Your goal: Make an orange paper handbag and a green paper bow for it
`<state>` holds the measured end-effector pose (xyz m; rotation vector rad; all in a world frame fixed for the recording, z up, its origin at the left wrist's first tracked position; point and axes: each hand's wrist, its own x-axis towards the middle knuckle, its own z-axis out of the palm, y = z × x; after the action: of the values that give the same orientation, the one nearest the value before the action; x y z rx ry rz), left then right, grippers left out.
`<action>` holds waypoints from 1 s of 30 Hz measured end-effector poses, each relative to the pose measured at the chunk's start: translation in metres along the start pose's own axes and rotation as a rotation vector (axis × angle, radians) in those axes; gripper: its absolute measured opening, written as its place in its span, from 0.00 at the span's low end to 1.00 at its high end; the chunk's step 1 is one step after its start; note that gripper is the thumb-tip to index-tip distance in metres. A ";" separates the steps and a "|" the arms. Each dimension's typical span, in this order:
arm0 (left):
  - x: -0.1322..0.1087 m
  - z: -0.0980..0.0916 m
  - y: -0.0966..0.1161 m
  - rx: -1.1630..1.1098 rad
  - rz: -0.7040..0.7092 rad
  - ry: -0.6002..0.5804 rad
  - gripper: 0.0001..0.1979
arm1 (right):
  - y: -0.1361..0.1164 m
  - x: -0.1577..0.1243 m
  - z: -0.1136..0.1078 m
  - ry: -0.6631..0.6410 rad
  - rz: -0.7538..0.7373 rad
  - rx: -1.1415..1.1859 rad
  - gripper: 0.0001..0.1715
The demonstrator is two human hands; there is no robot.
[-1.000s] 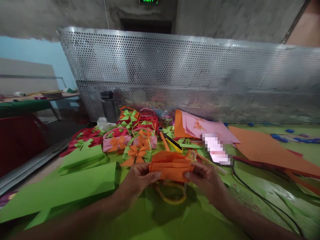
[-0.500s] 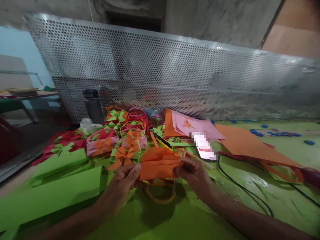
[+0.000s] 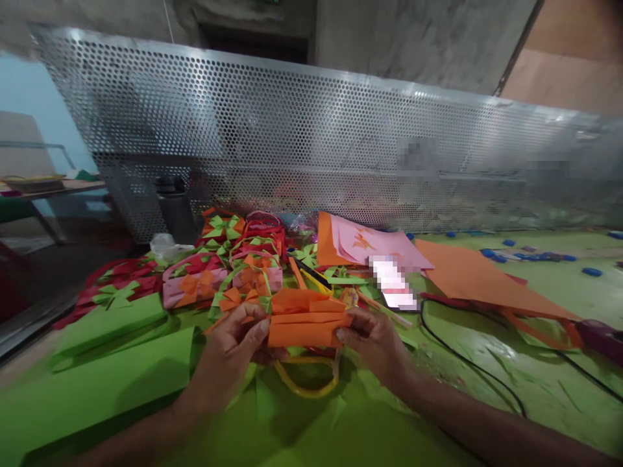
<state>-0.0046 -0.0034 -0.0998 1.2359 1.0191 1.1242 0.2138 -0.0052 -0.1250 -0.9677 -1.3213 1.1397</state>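
Between my two hands, above the green table top, is a small folded orange paper piece (image 3: 305, 329) with crosswise creases along its upper part. My left hand (image 3: 238, 340) pinches its left edge, thumb in front and other fingers partly hidden behind. At the right edge, my right hand (image 3: 372, 337) grips it between thumb and fingers. A yellow curved handle (image 3: 311, 391) shows just below the paper. Behind my left hand lies an orange paper bow (image 3: 238, 298), close to small paper bags in pink (image 3: 175, 293) and red with bows on them.
Folded green paper (image 3: 111, 389) lies at the left. A phone (image 3: 393, 285), pink sheets (image 3: 389, 246) and an orange sheet (image 3: 487, 279) lie behind and right. A black cable (image 3: 467, 350) crosses the right side. A dark bottle (image 3: 176, 211) stands before the perforated metal panel (image 3: 292, 130).
My left hand has shifted its hold, its fingers now more bent and raised at the paper's left edge. The view has moved slightly; the orange paper stays between both hands.
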 end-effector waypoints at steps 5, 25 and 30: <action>0.001 -0.003 0.000 0.005 0.023 0.002 0.11 | -0.006 -0.001 0.001 -0.014 0.009 -0.005 0.05; -0.017 -0.014 0.027 0.068 -0.007 0.016 0.14 | -0.038 -0.001 0.026 -0.103 0.006 0.006 0.06; -0.021 -0.019 0.020 0.036 -0.003 0.109 0.14 | -0.039 -0.010 0.043 -0.079 0.021 0.045 0.11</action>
<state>-0.0281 -0.0211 -0.0816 1.2122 1.1271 1.1859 0.1748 -0.0273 -0.0873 -0.9140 -1.3453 1.2294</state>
